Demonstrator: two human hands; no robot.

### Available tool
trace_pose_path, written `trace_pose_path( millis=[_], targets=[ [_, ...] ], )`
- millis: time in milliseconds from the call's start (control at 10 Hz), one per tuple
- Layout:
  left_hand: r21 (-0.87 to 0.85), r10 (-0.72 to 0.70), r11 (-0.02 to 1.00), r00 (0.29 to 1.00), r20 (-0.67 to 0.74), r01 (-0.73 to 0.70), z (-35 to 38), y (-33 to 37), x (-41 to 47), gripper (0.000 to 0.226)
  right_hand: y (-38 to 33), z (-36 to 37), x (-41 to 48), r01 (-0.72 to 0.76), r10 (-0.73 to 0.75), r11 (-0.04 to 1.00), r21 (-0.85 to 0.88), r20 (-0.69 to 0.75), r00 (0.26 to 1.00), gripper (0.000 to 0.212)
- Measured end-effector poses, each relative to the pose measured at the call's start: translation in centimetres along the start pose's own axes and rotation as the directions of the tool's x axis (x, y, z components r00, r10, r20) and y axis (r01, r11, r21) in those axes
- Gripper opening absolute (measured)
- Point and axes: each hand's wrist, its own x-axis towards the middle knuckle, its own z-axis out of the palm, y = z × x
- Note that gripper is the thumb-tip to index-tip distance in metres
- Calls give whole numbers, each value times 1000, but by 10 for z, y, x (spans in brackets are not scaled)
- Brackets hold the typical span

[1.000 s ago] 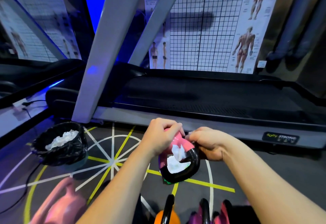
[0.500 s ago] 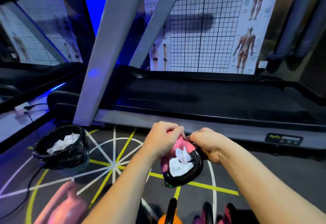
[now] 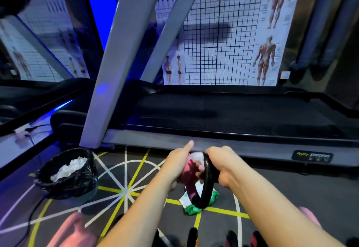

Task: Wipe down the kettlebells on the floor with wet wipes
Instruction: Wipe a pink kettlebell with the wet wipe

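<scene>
A pink kettlebell [image 3: 189,171] with a black handle [image 3: 206,184] is held up off the floor, its handle turned edge-on to me. My left hand [image 3: 178,162] wraps the pink body and holds a white wet wipe [image 3: 196,157] against it, with the index finger sticking up. My right hand [image 3: 223,166] grips the top of the black handle. Below them on the floor lies a green and white wipe packet [image 3: 212,196]. More kettlebells stand at the bottom edge: a pink one [image 3: 73,233] at the left, another pink one [image 3: 310,217] at the right, and dark handles [image 3: 192,235] between my arms.
A bin lined with a black bag [image 3: 77,184] holds used white wipes at the left. A treadmill [image 3: 213,145] runs across just beyond my hands, with its grey uprights [image 3: 108,68] rising at the left. A cable [image 3: 31,217] trails over the marked floor.
The kettlebell has been turned, so its handle now shows edge-on instead of as an open loop. The wipe has moved to the top of the body, and the packet on the floor has come into sight.
</scene>
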Motion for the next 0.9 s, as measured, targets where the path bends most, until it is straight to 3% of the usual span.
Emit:
trace_pose_path(
  millis=[100, 200, 300, 400, 500, 600, 700, 800, 900],
  targets=[
    [-197, 45, 979, 999, -17, -47, 7, 4, -6, 36, -8, 3, -1, 27, -20, 977, 213, -35, 999, 37],
    [-183, 113, 975, 990, -83, -126, 18, 2, -7, 38, -15, 7, -10, -12, 13, 935, 354, -1, 1000, 25],
    [-291, 49, 954, 993, -105, -78, 20, 5, -10, 51, -16, 12, -17, -1, -16, 938, 346, 46, 999, 23],
    [-411, -21, 911, 988, -151, -44, 12, 4, -4, 50, -10, 15, -18, 61, -104, 964, 257, 157, 982, 29],
    [-448, -29, 894, 993, -113, -25, 10, 12, -1, 42, -8, 11, -16, 246, -244, 969, 14, 205, 948, 13],
    [-448, 0, 894, 1000, 18, 8, 11, 21, -13, 60, -8, 1, -6, 352, -346, 932, -82, 79, 935, 12],
    [-509, 12, 861, 1000, 29, 4, 6, 8, -19, 52, -13, -11, 1, 428, -441, 894, -136, -90, 893, 17],
    [-561, -45, 828, 997, -62, 3, -3, 1, -27, 37, -12, -18, 9, 502, -554, 819, -277, -156, 818, 26],
    [-530, -30, 847, 999, 27, 40, 9, 20, -39, 47, -9, -15, 7, 547, -602, 781, -301, -130, 788, 27]
  ],
)
